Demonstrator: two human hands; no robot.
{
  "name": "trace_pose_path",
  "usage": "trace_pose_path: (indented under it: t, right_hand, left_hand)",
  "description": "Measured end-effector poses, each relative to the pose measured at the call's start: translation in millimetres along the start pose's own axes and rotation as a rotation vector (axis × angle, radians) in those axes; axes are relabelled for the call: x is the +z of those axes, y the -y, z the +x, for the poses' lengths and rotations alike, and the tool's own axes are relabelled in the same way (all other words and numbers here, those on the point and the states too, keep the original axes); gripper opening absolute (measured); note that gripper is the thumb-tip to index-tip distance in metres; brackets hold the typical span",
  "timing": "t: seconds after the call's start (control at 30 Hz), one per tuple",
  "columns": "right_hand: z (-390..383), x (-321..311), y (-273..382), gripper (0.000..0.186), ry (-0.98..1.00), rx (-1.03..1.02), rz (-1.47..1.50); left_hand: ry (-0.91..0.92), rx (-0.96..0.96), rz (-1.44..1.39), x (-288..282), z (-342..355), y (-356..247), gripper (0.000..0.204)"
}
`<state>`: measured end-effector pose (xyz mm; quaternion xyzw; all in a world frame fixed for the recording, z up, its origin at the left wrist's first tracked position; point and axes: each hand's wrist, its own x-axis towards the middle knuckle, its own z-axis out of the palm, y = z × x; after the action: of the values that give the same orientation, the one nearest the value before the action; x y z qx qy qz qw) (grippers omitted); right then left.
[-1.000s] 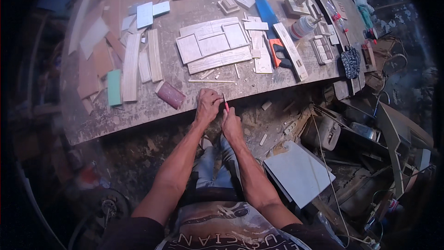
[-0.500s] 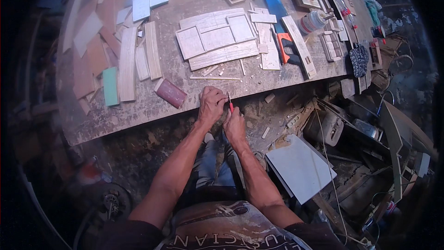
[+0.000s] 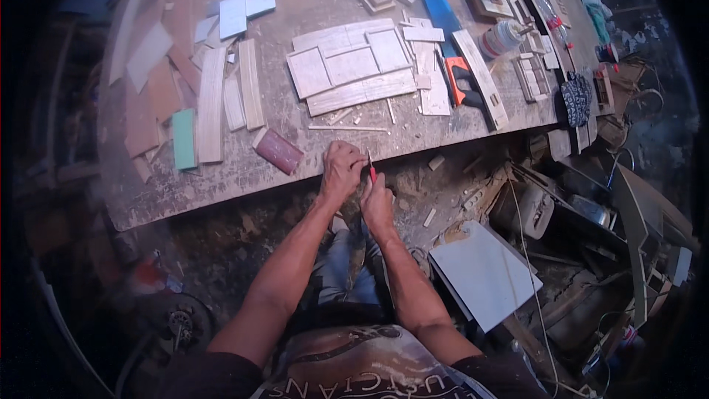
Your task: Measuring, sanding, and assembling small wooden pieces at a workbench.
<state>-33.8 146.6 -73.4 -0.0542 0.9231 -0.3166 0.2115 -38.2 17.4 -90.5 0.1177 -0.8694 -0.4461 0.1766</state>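
At the workbench's front edge (image 3: 229,196), my left hand (image 3: 341,171) is closed, its fingertips pinching something too small to make out. My right hand (image 3: 375,205) grips a slim red-handled blade (image 3: 373,173), whose tip is up by my left fingertips. Just left of them lies a reddish sanding block (image 3: 278,151). Beyond my hands are a thin wooden stick (image 3: 347,128), wood chips, and a group of pale wooden panels (image 3: 351,65). A handsaw with a blue blade (image 3: 432,4) and orange handle lies to their right, beside a wooden strip (image 3: 480,77).
Loose boards, a green piece (image 3: 183,139) and pale blocks (image 3: 233,15) cover the bench's left. A bottle (image 3: 498,38), small wooden assemblies (image 3: 530,77) and a dark patterned cloth (image 3: 574,100) are at the right. Below lie a white panel (image 3: 487,273), cords, a metal container and scraps.
Both hands, still close together with the blade, appear a little further right in the picture, as does much of the bench's contents, with the view shifting slightly.
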Motion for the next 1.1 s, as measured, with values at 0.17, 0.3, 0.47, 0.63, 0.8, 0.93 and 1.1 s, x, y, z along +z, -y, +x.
trace_pose_path:
  t: [0.17,0.3,0.47,0.63,0.8,0.93,1.1]
  right_hand:
    - [-11,0,-8,0.025,0.02,-0.016,0.042]
    - [11,-11,-7,0.027,0.066,-0.108,0.138]
    - [4,-26,-11,0.028,0.06,-0.119,0.161]
    - [-14,-25,-24,0.023,-0.023,-0.074,0.15]
    - [-10,-16,-20,0.022,-0.004,-0.077,0.119]
    - [-7,-13,-19,0.023,0.016,-0.076,0.132]
    - [-7,-12,-18,0.023,0.018,-0.074,0.071]
  left_hand:
    - [0.063,-0.041,0.093,-8,2,-2,0.009]
    - [0.029,-0.028,0.03,-5,-6,1,0.01]
    - [-0.037,-0.083,0.072,-2,-1,-6,0.008]
    - [-0.016,-0.121,0.054,-2,2,-6,0.008]
    - [0.003,-0.114,0.08,-2,1,-8,0.013]
    - [0.0,-0.134,0.053,-2,1,-9,0.009]
    - [-0.01,-0.127,0.06,-3,1,-10,0.009]
